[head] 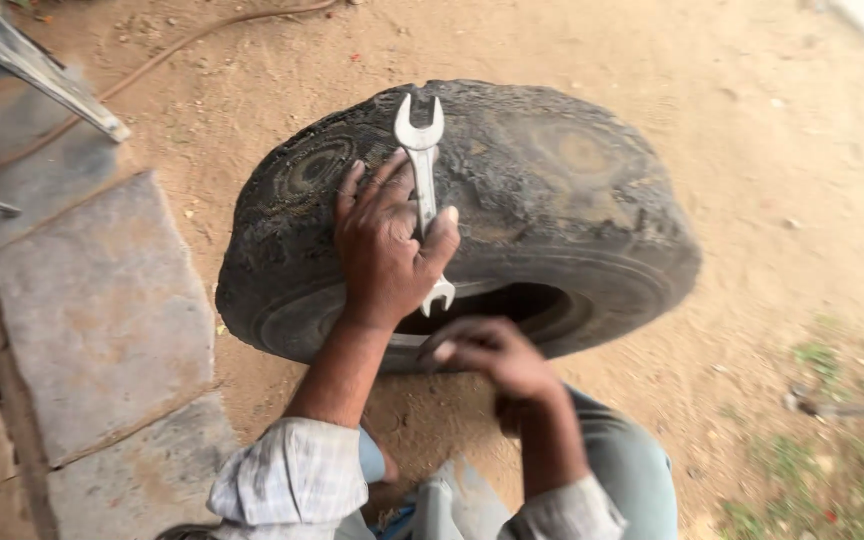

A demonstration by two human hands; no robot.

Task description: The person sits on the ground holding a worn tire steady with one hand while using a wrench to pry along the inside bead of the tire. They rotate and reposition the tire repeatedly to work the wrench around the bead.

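Head view, looking down. My left hand [384,250] is clamped on a silver double-ended open-jaw steel spanner [423,190], thumb across the shaft and fingers wrapped behind it. The spanner stands nearly upright against the worn black rubber tyre [562,190]: its upper jaw rises above my fingers near the tyre's top edge, and its lower jaw shows just below my thumb, over the dark centre opening of the tyre. The back of the hand rests on the cracked, dusty sidewall.

My right hand [497,355] hovers just below the tyre's lower edge, close to the spanner's lower end. It is motion-blurred, fingers loosely curled; I cannot tell whether its grip is closed or holds anything.

The tyre lies tilted on sandy brown ground [752,120]. Grey stone paving slabs [92,310] run along the left edge of the ground, near the tyre's left side. A grey metal frame [42,75] sits in the upper left corner, with a thin brown hose [202,35] curving past it. Sparse green weeds [842,450] occupy the lower right corner.
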